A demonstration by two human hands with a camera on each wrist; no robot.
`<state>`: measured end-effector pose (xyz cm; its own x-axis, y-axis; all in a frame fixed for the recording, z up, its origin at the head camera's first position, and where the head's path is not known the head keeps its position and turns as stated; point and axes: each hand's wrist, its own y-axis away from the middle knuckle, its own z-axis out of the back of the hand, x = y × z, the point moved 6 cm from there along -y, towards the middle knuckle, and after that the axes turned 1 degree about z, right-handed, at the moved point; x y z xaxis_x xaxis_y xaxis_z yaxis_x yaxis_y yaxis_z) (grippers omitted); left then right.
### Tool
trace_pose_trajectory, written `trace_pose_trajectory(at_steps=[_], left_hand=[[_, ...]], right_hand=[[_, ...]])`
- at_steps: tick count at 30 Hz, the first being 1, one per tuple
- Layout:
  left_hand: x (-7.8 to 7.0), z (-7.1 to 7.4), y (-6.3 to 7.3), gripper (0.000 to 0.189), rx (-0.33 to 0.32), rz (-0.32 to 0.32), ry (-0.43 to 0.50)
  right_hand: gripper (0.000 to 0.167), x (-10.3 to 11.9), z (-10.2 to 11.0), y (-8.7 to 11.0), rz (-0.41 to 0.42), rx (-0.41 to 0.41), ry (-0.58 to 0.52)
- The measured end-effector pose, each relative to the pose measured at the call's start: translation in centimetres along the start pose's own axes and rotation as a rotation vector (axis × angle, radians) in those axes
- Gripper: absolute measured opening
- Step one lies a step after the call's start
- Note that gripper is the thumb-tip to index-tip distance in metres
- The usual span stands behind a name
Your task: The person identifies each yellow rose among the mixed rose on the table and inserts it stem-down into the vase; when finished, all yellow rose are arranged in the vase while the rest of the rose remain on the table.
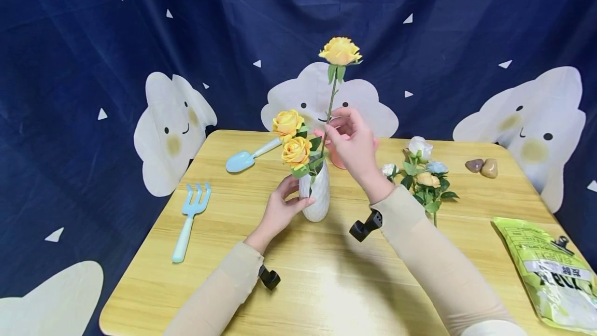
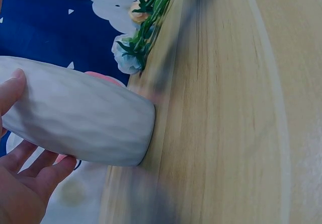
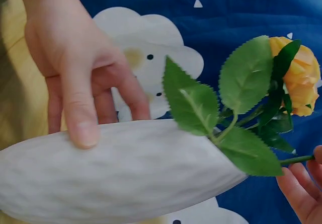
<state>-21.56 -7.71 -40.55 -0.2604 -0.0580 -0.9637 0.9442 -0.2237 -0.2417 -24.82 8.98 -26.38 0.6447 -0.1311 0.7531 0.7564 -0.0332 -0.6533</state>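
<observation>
My left hand (image 1: pixel 282 206) holds the white textured vase (image 1: pixel 319 198) around its lower side, thumb in front. In the left wrist view, the base of the vase (image 2: pixel 100 113) is at the table top. Two yellow roses (image 1: pixel 297 152) lean out of the vase's left side, with green leaves around the mouth. Above it, my right hand (image 1: pixel 355 144) pinches the stem (image 1: pixel 331 98) of a taller yellow rose (image 1: pixel 340 52) between thumb and fingers. That stem runs down to the vase mouth, where leaves (image 3: pixel 251 148) cover its lower end in the right wrist view.
A light blue trowel (image 1: pixel 240 161) and a hand fork (image 1: pixel 188 217) lie left. Behind my right hand is a partly hidden pink object (image 1: pixel 338 158). Artificial flowers (image 1: pixel 426 178), two stones (image 1: pixel 488 168) and a clipped green bag (image 1: pixel 545 268) lie right.
</observation>
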Motion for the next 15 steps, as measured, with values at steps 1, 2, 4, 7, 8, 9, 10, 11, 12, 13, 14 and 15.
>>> trace_pose_trajectory(at_steps=[1, 2, 4, 7, 8, 9, 10, 11, 12, 13, 14, 15], left_hand=[[0.0, 0.0, 0.0, 0.055, 0.001, 0.000, -0.001], [-0.1, 0.0, 0.0, 0.054, 0.001, 0.000, -0.001], [-0.1, 0.0, 0.0, 0.055, 0.003, -0.003, -0.004], [-0.1, 0.0, 0.0, 0.055, 0.005, -0.008, -0.007], [0.0, 0.0, 0.0, 0.056, 0.006, -0.007, -0.006], [0.0, 0.0, 0.0, 0.057, 0.008, -0.006, -0.008], [0.0, 0.1, 0.0, 0.058, 0.009, -0.004, -0.009], [0.1, 0.1, 0.0, 0.059, 0.010, -0.001, -0.010], [0.1, 0.1, 0.0, 0.060, 0.011, 0.000, -0.011], [0.1, 0.1, 0.0, 0.061, 0.012, 0.003, -0.012], [0.1, 0.1, 0.0, 0.061, 0.014, 0.005, -0.013], [0.2, 0.2, 0.0, 0.062, 0.015, 0.006, -0.014]], right_hand=[[0.024, -0.2, 0.0, 0.1, -0.021, 0.014, -0.003], [0.022, -0.4, 0.0, 0.3, -0.034, 0.028, 0.005], [0.018, -0.7, 0.0, 0.6, -0.055, 0.051, 0.018], [0.012, -1.1, 0.5, 1.1, -0.050, 0.065, 0.075], [0.011, -1.3, 0.7, 1.3, -0.051, 0.068, 0.094], [0.011, -1.6, 1.0, 1.5, -0.059, 0.072, 0.103], [0.011, -1.8, 1.2, 1.7, -0.070, 0.078, 0.115], [0.012, -2.1, 1.4, 1.9, -0.087, 0.084, 0.126], [0.012, -2.3, 1.7, 2.2, -0.109, 0.091, 0.133], [0.012, -2.5, 1.9, 2.5, -0.133, 0.096, 0.142], [0.013, -2.5, 2.1, 2.8, -0.157, 0.101, 0.148], [0.014, -2.4, 2.4, 3.1, -0.178, 0.105, 0.150]])
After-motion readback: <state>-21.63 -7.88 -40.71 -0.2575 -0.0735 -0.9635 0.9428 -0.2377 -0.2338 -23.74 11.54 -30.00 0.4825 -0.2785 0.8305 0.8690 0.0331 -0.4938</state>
